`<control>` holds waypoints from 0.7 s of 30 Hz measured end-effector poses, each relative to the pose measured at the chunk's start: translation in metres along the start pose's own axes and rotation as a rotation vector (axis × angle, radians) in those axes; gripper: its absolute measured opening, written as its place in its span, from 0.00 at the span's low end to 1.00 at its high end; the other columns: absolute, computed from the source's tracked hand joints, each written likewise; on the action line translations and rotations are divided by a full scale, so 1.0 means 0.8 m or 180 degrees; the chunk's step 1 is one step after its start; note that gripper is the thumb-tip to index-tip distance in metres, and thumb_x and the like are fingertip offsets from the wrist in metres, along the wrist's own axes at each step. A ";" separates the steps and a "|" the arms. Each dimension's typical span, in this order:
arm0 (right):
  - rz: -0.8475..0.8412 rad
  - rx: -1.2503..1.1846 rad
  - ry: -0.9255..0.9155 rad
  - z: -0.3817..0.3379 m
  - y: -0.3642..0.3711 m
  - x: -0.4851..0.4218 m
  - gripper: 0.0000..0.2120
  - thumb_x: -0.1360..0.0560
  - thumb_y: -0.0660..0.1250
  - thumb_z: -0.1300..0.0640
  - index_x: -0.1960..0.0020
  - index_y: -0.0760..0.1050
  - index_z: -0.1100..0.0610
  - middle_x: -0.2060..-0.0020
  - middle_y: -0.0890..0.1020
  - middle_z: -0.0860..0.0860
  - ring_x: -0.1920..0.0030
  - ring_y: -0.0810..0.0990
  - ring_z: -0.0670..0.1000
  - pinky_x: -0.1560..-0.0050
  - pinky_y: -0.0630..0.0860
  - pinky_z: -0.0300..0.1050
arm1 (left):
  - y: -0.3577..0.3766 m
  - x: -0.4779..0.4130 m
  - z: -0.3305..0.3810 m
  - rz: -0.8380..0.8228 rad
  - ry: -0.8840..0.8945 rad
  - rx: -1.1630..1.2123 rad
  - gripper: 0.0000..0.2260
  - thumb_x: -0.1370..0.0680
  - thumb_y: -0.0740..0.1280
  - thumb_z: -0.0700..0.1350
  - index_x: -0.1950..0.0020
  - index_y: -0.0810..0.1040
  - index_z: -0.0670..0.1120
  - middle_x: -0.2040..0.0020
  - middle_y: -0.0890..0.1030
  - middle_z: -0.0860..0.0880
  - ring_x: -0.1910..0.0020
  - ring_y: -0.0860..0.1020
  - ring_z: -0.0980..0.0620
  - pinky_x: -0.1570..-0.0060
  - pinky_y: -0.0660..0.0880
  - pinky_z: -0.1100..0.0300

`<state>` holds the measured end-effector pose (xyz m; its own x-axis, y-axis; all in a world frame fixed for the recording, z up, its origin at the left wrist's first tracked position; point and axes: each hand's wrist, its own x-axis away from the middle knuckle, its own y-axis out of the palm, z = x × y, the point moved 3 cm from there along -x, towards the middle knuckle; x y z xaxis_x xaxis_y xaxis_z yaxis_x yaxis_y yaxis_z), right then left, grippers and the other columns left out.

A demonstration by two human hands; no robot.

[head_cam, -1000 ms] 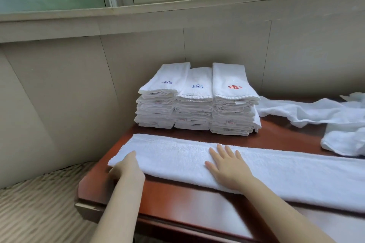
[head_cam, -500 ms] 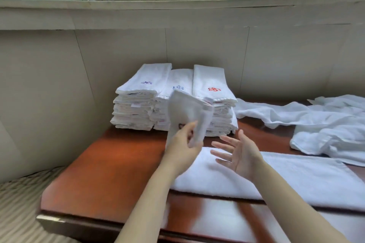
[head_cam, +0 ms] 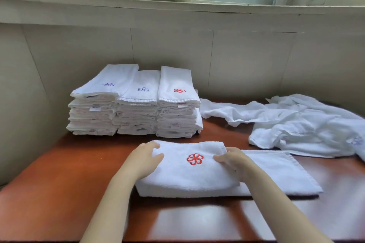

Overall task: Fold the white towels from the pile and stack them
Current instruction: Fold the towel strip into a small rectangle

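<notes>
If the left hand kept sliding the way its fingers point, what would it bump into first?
Probably the right hand. The left hand points rightward across the folded towel, past the red flower, with nothing else between, though the angle is hard to judge.

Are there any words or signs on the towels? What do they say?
No words can be read.
Red swirl sign, no letters: on the front towel; another on the right stack.
Blue signs on the middle stack and left stack: too blurred to make out.
Tags on all three stacks: print too small and blurred.
</notes>
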<state>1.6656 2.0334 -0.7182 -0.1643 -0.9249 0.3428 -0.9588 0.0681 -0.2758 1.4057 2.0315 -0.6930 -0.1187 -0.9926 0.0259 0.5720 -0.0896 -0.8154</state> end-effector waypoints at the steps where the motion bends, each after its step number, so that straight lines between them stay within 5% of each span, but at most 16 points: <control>1: 0.0051 -0.0016 -0.0123 -0.005 -0.014 0.001 0.06 0.26 0.67 0.67 0.50 0.79 0.65 0.57 0.84 0.61 0.56 0.84 0.60 0.51 0.81 0.56 | 0.004 -0.002 -0.001 -0.0052 -0.0085 -0.0025 0.21 0.20 0.60 0.52 0.28 0.66 0.51 0.29 0.67 0.47 0.33 0.70 0.49 0.37 0.66 0.58; 5: 0.0430 -0.0380 -0.0312 -0.017 -0.104 0.010 0.02 0.26 0.67 0.67 0.57 0.79 0.63 0.70 0.84 0.56 0.72 0.83 0.53 0.75 0.77 0.43 | 0.023 -0.009 0.011 -0.0084 -0.0118 0.0257 0.25 0.21 0.60 0.54 0.25 0.60 0.51 0.30 0.67 0.47 0.36 0.71 0.48 0.41 0.68 0.57; 8: 0.1148 -0.0280 -0.0231 0.008 -0.185 0.016 0.06 0.29 0.72 0.65 0.63 0.77 0.64 0.75 0.80 0.53 0.75 0.79 0.54 0.75 0.75 0.41 | 0.043 -0.015 0.023 -0.0216 -0.0170 0.0424 0.28 0.21 0.61 0.56 0.24 0.58 0.49 0.34 0.71 0.46 0.38 0.72 0.48 0.44 0.68 0.58; 11: 0.1814 0.0820 0.0042 0.059 -0.227 0.018 0.14 0.31 0.74 0.63 0.70 0.71 0.61 0.73 0.76 0.53 0.67 0.75 0.53 0.68 0.68 0.43 | 0.074 -0.021 0.040 -0.0501 -0.0249 0.0571 0.30 0.23 0.63 0.58 0.26 0.59 0.48 0.42 0.77 0.49 0.48 0.76 0.51 0.51 0.72 0.58; 14: 0.1690 0.0626 0.0221 0.093 -0.234 0.013 0.12 0.29 0.72 0.60 0.68 0.73 0.61 0.67 0.75 0.55 0.62 0.73 0.52 0.62 0.65 0.46 | 0.101 -0.027 0.059 -0.0505 -0.0364 0.1062 0.35 0.26 0.68 0.57 0.26 0.58 0.46 0.37 0.75 0.48 0.44 0.75 0.49 0.48 0.72 0.58; 17: 0.1499 0.0159 0.0109 0.096 -0.241 0.009 0.05 0.26 0.70 0.62 0.58 0.78 0.65 0.63 0.76 0.56 0.61 0.74 0.52 0.59 0.67 0.44 | 0.105 -0.034 0.067 -0.0536 -0.0431 0.1609 0.40 0.30 0.75 0.47 0.25 0.55 0.45 0.43 0.72 0.49 0.47 0.73 0.49 0.55 0.70 0.59; 21: 0.0889 -0.0400 -0.0075 0.085 -0.223 0.010 0.05 0.24 0.66 0.66 0.54 0.79 0.67 0.62 0.82 0.59 0.69 0.80 0.52 0.66 0.76 0.42 | 0.062 -0.046 0.051 -0.0480 -0.0413 0.1794 0.42 0.39 0.74 0.46 0.27 0.62 0.47 0.42 0.73 0.48 0.50 0.75 0.51 0.57 0.70 0.61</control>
<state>1.8513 1.9882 -0.7271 -0.4216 -0.8722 0.2478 -0.8986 0.3654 -0.2428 1.4718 2.0604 -0.7111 -0.1523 -0.9643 0.2167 0.9032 -0.2248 -0.3656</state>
